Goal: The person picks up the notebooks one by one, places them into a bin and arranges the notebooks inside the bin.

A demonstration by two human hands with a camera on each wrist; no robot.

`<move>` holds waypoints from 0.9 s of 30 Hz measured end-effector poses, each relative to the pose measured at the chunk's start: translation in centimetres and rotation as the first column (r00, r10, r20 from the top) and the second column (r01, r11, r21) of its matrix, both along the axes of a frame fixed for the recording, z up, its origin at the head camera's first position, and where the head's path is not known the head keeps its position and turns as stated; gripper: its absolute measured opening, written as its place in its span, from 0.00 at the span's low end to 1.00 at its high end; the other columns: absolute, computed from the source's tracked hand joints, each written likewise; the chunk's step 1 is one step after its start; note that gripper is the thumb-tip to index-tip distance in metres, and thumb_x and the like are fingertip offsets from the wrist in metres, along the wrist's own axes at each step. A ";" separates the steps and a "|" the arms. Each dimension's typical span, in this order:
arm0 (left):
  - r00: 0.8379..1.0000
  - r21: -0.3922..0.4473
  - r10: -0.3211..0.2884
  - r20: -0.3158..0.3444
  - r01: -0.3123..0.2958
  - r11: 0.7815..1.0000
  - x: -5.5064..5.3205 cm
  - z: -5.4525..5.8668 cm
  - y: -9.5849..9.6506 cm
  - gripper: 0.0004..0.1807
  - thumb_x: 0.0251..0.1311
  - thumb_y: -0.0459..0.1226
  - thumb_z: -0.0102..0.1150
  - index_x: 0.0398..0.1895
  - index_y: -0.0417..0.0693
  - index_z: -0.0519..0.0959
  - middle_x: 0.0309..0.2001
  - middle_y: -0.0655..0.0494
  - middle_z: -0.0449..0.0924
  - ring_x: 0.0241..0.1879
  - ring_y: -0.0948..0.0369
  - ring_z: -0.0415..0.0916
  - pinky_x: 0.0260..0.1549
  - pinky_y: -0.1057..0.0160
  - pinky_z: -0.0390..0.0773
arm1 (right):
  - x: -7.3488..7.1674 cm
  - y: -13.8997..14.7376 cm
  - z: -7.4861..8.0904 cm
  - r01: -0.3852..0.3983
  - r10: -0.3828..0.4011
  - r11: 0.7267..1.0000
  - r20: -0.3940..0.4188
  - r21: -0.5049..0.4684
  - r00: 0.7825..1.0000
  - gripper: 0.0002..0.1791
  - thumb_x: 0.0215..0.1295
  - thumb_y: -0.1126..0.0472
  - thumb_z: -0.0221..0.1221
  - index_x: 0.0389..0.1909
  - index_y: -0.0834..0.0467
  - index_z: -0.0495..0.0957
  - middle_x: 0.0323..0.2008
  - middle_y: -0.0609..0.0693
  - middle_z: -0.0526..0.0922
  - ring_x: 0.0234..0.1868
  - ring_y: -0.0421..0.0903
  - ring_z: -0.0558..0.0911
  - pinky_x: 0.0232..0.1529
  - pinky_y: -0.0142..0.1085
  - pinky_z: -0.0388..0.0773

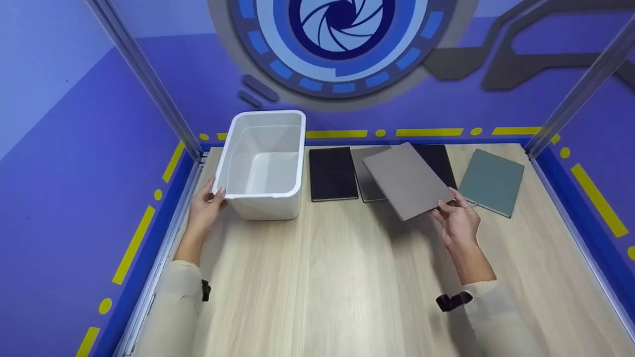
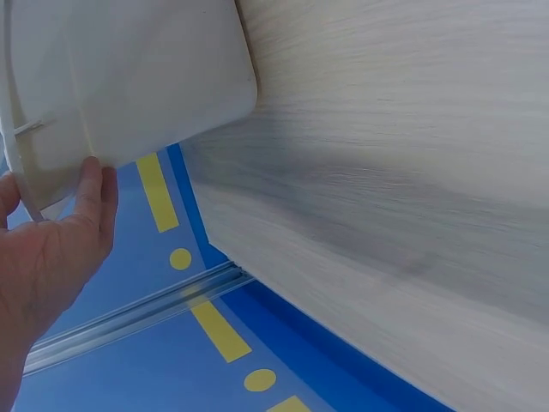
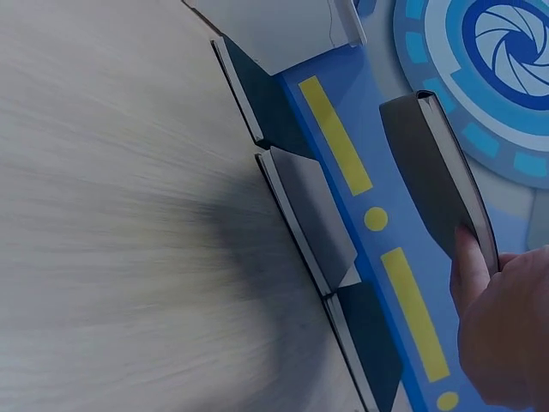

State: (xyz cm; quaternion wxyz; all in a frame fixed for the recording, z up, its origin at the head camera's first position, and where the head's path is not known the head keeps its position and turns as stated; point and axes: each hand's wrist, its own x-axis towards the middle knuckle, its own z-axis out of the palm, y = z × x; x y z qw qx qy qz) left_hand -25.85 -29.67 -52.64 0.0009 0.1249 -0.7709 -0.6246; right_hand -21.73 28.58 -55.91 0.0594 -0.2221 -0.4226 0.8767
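Observation:
My left hand (image 1: pixel 204 208) grips the near left corner of a white plastic bin (image 1: pixel 268 207), thumb over the rim and fingers against the outer wall. In the left wrist view the fingertips (image 2: pixel 93 172) press the bin's side just under its lip. My right hand (image 1: pixel 460 223) pinches a taupe hardcover notebook (image 1: pixel 409 183) by its near right corner. That notebook is held up tilted above the table, over a row of other notebooks. The right wrist view shows its page edges and dark cover, with the thumb and fingers at its lower end.
Along the back of the wooden table (image 1: pixel 347 277) lie a black notebook (image 1: pixel 333 174), a grey notebook (image 1: pixel 369 178), a second black notebook (image 1: pixel 439 161) partly hidden, and a green notebook (image 1: pixel 493 181). Blue panels (image 1: pixel 347 116) with yellow marks stand behind and at both sides.

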 end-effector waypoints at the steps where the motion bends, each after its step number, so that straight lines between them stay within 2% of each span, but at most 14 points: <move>1: 1.000 -0.001 -0.001 -0.001 0.001 1.000 0.0 0.0 0.0 0.35 0.83 0.38 0.50 0.87 0.55 0.53 0.80 0.34 0.61 0.68 0.52 0.71 0.68 0.64 0.79 | 0.0 0.0 0.0 -0.003 0.003 1.000 -0.002 0.000 1.000 0.30 0.78 0.78 0.49 0.77 0.58 0.68 0.53 0.51 0.79 0.43 0.44 0.91 0.41 0.37 0.93; 6: 1.000 0.010 -0.001 -0.004 0.001 1.000 0.1 0.1 0.0 0.35 0.83 0.38 0.49 0.87 0.54 0.53 0.79 0.33 0.61 0.67 0.52 0.71 0.69 0.63 0.79 | -0.1 -0.5 0.3 -0.002 0.002 1.000 -0.007 -0.024 1.000 0.29 0.78 0.78 0.49 0.76 0.59 0.69 0.54 0.51 0.80 0.44 0.44 0.91 0.41 0.38 0.93; 16: 1.000 0.016 -0.017 0.008 0.017 1.000 0.1 0.1 -0.1 0.35 0.84 0.38 0.48 0.88 0.54 0.50 0.82 0.36 0.59 0.75 0.46 0.67 0.74 0.55 0.74 | -0.8 -2.0 0.3 -0.004 0.004 1.000 -0.011 0.003 1.000 0.29 0.79 0.78 0.48 0.76 0.59 0.68 0.60 0.52 0.76 0.47 0.43 0.90 0.43 0.37 0.93; 23: 1.000 -0.036 -0.009 0.002 0.009 0.999 0.3 0.2 0.0 0.35 0.83 0.40 0.50 0.87 0.56 0.53 0.77 0.34 0.65 0.64 0.55 0.75 0.69 0.60 0.79 | -1.0 -3.3 0.5 -0.032 0.032 0.998 -0.005 0.048 0.999 0.29 0.79 0.76 0.50 0.77 0.58 0.68 0.58 0.51 0.77 0.46 0.42 0.90 0.45 0.37 0.93; 27: 1.000 -0.028 -0.010 -0.009 0.010 1.000 0.2 0.1 0.0 0.35 0.83 0.39 0.51 0.87 0.55 0.54 0.77 0.34 0.65 0.59 0.60 0.76 0.67 0.62 0.81 | -1.4 -4.3 0.6 -0.035 0.036 0.997 -0.005 0.070 0.999 0.28 0.79 0.76 0.49 0.76 0.58 0.69 0.58 0.50 0.78 0.46 0.42 0.89 0.45 0.36 0.93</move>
